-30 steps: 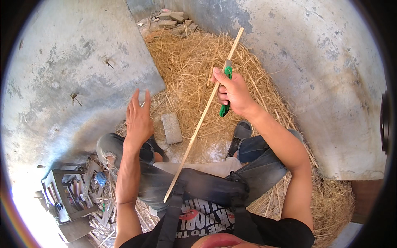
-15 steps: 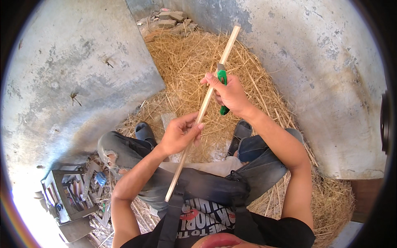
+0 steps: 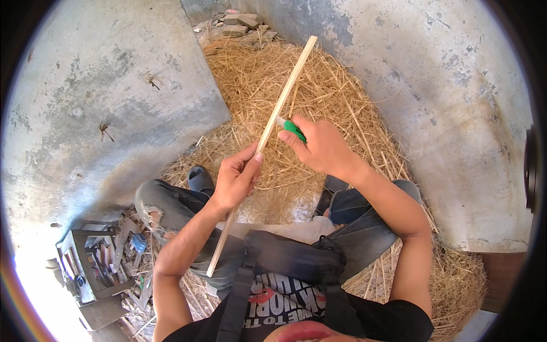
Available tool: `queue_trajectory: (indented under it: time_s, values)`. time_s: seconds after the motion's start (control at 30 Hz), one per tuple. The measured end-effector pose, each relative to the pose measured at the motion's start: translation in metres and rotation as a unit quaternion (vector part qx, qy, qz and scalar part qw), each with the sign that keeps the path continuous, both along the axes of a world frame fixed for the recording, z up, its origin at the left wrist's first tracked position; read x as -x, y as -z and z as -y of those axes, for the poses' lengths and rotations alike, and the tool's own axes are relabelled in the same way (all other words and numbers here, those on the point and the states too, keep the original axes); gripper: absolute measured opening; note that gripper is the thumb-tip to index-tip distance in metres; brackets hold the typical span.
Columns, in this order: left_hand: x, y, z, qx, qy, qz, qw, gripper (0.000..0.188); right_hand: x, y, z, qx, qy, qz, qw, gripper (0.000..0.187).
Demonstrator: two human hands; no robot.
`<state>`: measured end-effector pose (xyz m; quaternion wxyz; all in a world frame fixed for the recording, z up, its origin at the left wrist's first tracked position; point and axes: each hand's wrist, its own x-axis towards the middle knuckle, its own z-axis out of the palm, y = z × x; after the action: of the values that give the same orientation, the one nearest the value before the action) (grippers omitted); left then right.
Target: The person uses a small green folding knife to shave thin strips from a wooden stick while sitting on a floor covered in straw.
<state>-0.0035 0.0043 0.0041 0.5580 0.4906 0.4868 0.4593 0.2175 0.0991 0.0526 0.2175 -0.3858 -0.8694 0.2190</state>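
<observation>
My left hand (image 3: pixel 236 178) is closed round a long, thin wooden stick (image 3: pixel 288 85), gripping it below its middle. The pale stick slants from above my lap up and to the right, over the straw. In my right hand (image 3: pixel 323 145) is a green utility knife (image 3: pixel 295 131), held in a closed grip. Its short blade points left and lies close against the stick's right side, above my left hand. Whether the edge touches the wood I cannot tell. My right fingers hide most of the knife's handle.
Loose straw (image 3: pixel 279 182) covers the ground between my bent legs. Grey plastered walls (image 3: pixel 433 114) rise to the right and left. Broken bricks (image 3: pixel 239 23) lie at the far end. At lower left stands an open wooden box (image 3: pixel 85 265) with assorted items, beside a blue crumpled scrap (image 3: pixel 138 243).
My right hand has turned the knife leftward and come off the stick, with the blade lower along it. My left hand and the stick have shifted slightly left.
</observation>
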Motion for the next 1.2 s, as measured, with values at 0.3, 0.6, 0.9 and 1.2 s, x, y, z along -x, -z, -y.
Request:
queue_trajectory:
  time_s: [0.3, 0.6, 0.9, 1.2]
  values:
    - [-0.001, 0.001, -0.003, -0.033, -0.012, -0.087, 0.996, 0.041, 0.009, 0.023, -0.013, -0.083, 0.014, 0.069, 0.994, 0.072]
    - [0.002, -0.005, -0.001, -0.026, -0.027, -0.076, 0.996, 0.038, 0.019, 0.025, 0.001, -0.069, -0.031, 0.092, 0.993, 0.062]
    - [0.01, 0.0, -0.004, -0.033, -0.053, -0.064, 0.996, 0.042, 0.003, 0.013, 0.006, -0.005, -0.07, -0.053, 0.996, 0.038]
    - [0.004, 0.001, 0.001, -0.039, -0.018, -0.094, 0.995, 0.043, 0.011, 0.031, -0.002, -0.072, 0.023, 0.056, 0.996, 0.039]
